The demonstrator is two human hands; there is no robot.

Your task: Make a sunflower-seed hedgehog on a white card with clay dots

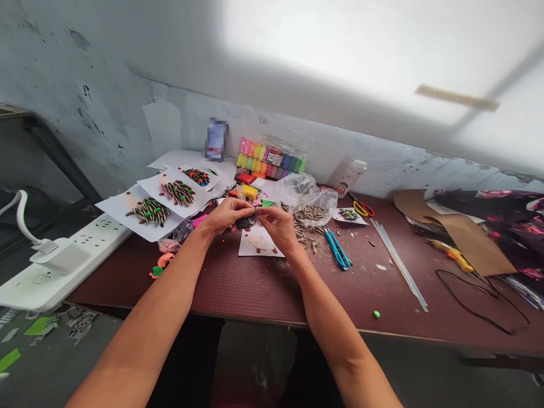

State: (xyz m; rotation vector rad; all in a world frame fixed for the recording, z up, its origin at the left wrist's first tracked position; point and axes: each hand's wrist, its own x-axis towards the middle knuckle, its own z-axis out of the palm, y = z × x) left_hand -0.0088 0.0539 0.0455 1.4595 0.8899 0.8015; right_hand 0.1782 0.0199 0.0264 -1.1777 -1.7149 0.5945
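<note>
Both my hands meet over the middle of the table, pinching a small black packet (245, 222) that looks like modelling clay in clear wrap. My left hand (229, 215) is closed on its left and upper side. Fingers of my right hand (276, 221) are closed at its top right edge. Just below lies a white card (259, 243) with a pale hedgehog body in clay, partly covered by my hands. Striped sunflower seeds (308, 215) are heaped right of my right hand, some in a clear plastic bag (304, 190).
Finished seed hedgehogs on paper (151, 212) lie at left, near a white power strip (85, 243). Coloured clay packs (272, 158) stand against the wall. Rightward are a blue cutter (338, 249), scissors (362, 207), clear glue sticks (399, 263) and a yellow glue gun (453, 255) with its cord.
</note>
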